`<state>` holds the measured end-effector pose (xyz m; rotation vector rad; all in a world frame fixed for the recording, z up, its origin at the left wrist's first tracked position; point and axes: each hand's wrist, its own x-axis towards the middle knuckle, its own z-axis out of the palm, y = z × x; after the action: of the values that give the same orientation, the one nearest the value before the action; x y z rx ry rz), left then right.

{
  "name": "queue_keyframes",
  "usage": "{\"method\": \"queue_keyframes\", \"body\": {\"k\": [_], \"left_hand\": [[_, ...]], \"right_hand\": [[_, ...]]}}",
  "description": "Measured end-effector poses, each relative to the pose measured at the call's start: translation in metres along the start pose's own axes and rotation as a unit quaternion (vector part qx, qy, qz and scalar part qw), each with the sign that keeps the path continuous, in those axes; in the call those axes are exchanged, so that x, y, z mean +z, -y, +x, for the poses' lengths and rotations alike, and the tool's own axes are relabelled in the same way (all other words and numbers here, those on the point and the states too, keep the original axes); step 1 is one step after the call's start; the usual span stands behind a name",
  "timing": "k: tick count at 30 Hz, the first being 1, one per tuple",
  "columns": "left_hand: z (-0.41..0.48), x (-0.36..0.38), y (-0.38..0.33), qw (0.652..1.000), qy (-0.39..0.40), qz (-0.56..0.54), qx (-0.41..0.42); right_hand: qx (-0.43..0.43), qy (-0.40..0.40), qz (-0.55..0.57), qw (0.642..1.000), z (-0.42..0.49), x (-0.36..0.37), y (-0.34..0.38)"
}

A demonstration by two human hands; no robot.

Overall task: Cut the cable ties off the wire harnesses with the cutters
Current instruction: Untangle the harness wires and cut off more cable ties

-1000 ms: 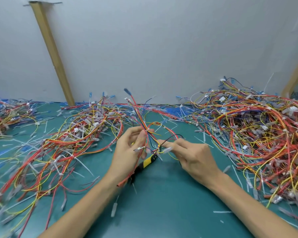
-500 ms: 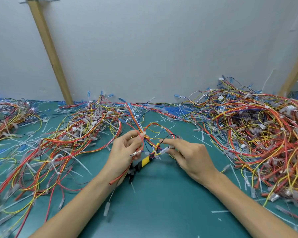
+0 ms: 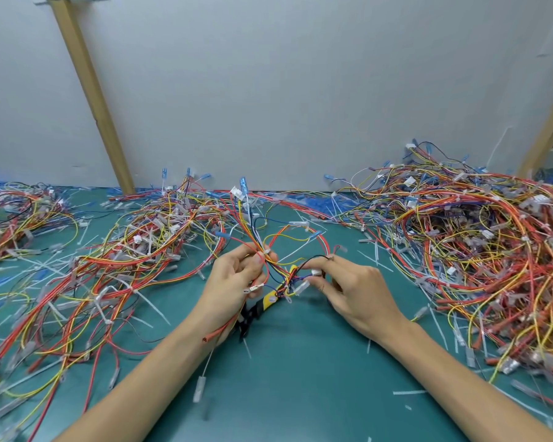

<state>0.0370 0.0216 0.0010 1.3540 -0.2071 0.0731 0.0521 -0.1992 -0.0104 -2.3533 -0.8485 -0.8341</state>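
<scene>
My left hand [image 3: 233,282] grips a wire harness [image 3: 262,237] of red, yellow and blue wires at a white cable tie [image 3: 266,252], just above the green mat. My right hand [image 3: 355,291] pinches the same harness's white connectors and thin wires near its lower end. The cutters [image 3: 268,301], with yellow-and-black handles and dark jaws, lie flat on the mat under and between my hands, held by neither. The harness's upper ends with blue and white connectors stick up toward the wall.
A big tangled heap of harnesses [image 3: 479,250] fills the right side of the green mat [image 3: 300,378]. Another spread of harnesses [image 3: 115,263] lies on the left, with loose cut ties scattered around. A grey wall and slanted wooden strut [image 3: 90,90] stand behind.
The harness has been turned between my hands and its upper ends have shifted rightward. My right fingers moved to the white connectors. The cutters stay on the mat.
</scene>
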Motion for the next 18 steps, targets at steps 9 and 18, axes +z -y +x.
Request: {"method": "queue_keyframes", "body": {"k": [9, 18], "left_hand": [[0.0035, -0.0036, 0.0047, 0.999, -0.032, -0.026, -0.022], [0.0072, -0.007, 0.0055, 0.994, -0.039, -0.09, -0.044]], "right_hand": [[0.031, 0.012, 0.031, 0.999, -0.0012, 0.0006, -0.0046], [0.043, -0.001, 0.037, 0.998, -0.0008, 0.0026, -0.0049]]}}
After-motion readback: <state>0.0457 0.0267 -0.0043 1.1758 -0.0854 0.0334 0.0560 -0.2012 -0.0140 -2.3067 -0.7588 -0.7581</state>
